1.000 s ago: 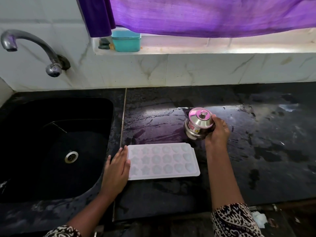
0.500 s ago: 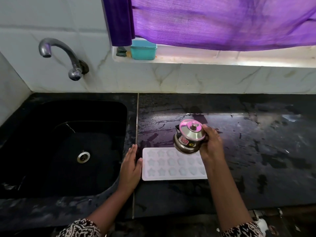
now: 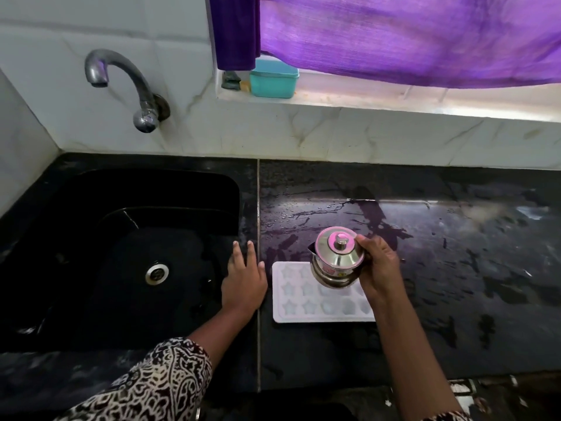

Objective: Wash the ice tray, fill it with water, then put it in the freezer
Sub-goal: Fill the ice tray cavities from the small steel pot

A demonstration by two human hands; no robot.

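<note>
filling step: right hand (image 3: 378, 270) grips steel pot (image 3: 337, 258) over ice tray (image 3: 306, 302), frame centre; left hand (image 3: 243, 284) flat, fingers straight, beside tray. next: tilt spout into moulds.

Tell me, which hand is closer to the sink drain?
Left. The left hand lies flat right of the drain; the right hand holds a steel pot farther right, above the ice tray.

Black wet counter (image 3: 455, 268), black sink (image 3: 91, 238), white marble wall (image 3: 303, 132), purple curtain (image 3: 394, 34), daylit sill (image 3: 394, 98).
</note>
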